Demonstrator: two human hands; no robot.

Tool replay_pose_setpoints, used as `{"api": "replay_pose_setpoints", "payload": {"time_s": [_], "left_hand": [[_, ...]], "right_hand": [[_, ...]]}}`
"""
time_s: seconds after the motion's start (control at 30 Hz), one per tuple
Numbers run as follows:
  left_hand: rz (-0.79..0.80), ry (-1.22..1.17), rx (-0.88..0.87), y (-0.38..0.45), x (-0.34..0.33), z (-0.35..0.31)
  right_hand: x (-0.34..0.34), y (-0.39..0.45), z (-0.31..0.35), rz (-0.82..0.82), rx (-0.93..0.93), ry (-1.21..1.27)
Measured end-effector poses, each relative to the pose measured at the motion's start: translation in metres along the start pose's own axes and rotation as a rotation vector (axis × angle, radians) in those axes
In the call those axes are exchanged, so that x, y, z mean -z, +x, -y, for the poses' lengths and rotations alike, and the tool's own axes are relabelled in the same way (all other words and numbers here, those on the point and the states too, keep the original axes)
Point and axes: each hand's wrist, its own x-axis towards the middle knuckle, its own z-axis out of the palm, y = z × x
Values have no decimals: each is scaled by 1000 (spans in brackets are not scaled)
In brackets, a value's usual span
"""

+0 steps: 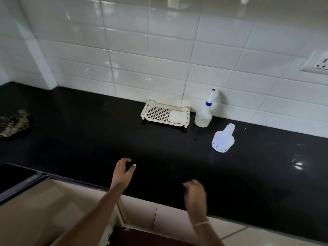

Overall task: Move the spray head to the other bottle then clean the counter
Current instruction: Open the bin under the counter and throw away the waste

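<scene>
- Black shiny counter (88, 125) runs under a white tiled wall (159, 55), pretty bare kitchen, with a wall socket (317, 63) off to the right.
- Bottle with the spray head (203, 116) stands upright at the back against the tiles, just beside a cream plastic rack (165, 113) that has a white pad on it.
- Spray head (210, 97) itself is white with blue bits, long axis pointing pretty much straight up, nozzle tip on top.
- Other bottle (223, 139) has no top on it and stands nearer the front edge, a bit to the right of the first, close but not touching.
- Both hands hover over the near edge, holding nothing. Left hand (122, 172) has fingers spread and loosely curled; right hand (195, 194) is blurry, fingers look loosely curled too.
- Both bottles lie ahead and to the right of the fingers, well apart from them. I'd say the right hand is nearer, so it probably goes for the spray head first.
- Crumpled patterned cloth (13, 124) sits far left, likely for wiping later.
</scene>
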Motion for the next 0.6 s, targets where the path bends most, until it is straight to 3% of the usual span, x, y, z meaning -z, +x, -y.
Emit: {"api": "replay_pose_setpoints", "payload": {"time_s": [0.13, 0.27, 0.33, 0.43, 0.5, 0.6], "left_hand": [[-28, -46, 55, -24, 3, -7], [-66, -287, 130, -68, 16, -3], [-125, -334, 137, -91, 32, 10], [-349, -283, 166, -128, 59, 50], [-487, -236, 268, -153, 74, 85], [-567, -282, 503, -186, 90, 143]], "right_hand": [[-57, -30, 83, 228, 315, 38], [-85, -51, 119, 500, 444, 55], [-92, -63, 118, 509, 459, 102], [-102, -78, 117, 474, 432, 177], [-108, -87, 121, 458, 438, 213], [-122, -103, 132, 451, 468, 284]]}}
